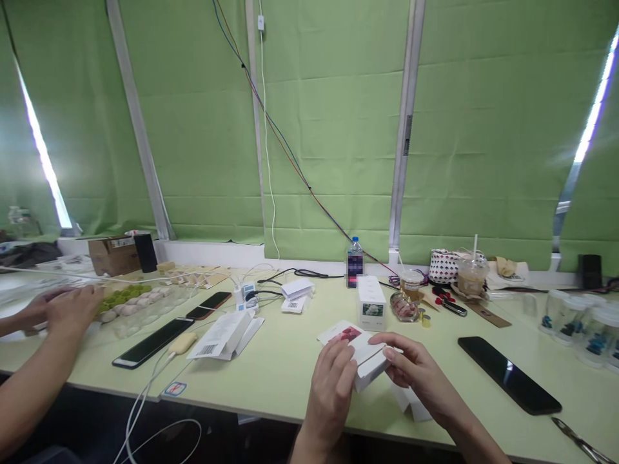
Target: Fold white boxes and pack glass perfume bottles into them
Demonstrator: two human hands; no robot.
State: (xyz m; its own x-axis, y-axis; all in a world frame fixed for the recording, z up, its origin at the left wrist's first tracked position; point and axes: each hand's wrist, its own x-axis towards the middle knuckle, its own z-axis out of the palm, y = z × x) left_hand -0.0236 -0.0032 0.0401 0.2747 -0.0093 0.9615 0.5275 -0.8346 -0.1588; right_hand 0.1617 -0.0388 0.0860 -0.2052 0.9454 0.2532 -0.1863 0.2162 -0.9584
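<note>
While gripping a small white carton [371, 368] in both hands, hold it tilted just above the near part of the pale table [271, 386]. Have the fingers of the left hand [331, 380] clamped around its left side, with the thumb and fingertips of the right hand [411, 364] pinched on its right end. See a flat white packet with a pink flower picture [338, 332] lying just behind, and a folded white card [412, 405] partly hidden by the right hand. Farther back, find an upright white box with a white flower picture [372, 312], near a capped bottle [354, 264]. Off to the right, spot a black smartphone [509, 375] lying flat, near a metal hand tool [575, 438]. Off to the left, notice a barcoded white carton [217, 338], a white-edged tablet or phone [153, 343] and, farther along, a co-worker's hands [70, 309] beside a green tray [123, 296].
</note>
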